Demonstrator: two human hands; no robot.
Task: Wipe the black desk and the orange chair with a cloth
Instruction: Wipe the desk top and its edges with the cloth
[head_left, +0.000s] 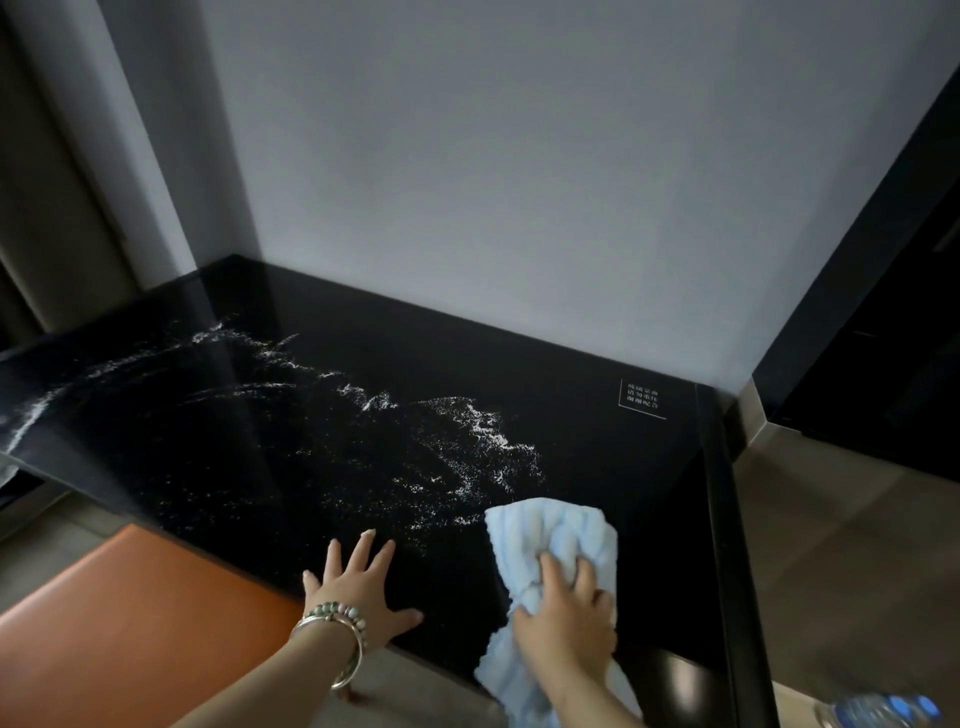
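Two hands on the black desk (363, 415): right hand (563, 618) bunches the cloth (550, 530), left hand (358, 592) flat.

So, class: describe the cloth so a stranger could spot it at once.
Start at the glossy black desk under the grey wall. At its near right edge, the right hand grips the cloth. It is pale blue and ribbed, the only soft thing there.

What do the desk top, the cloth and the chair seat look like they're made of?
Black desk: glossy and mirror-like, reflecting the wall, probably glass or polished stone. Cloth: pale blue, ribbed and fluffy, likely microfibre or terry. Orange chair: smooth matte seat, probably leather or vinyl; hard to tell.
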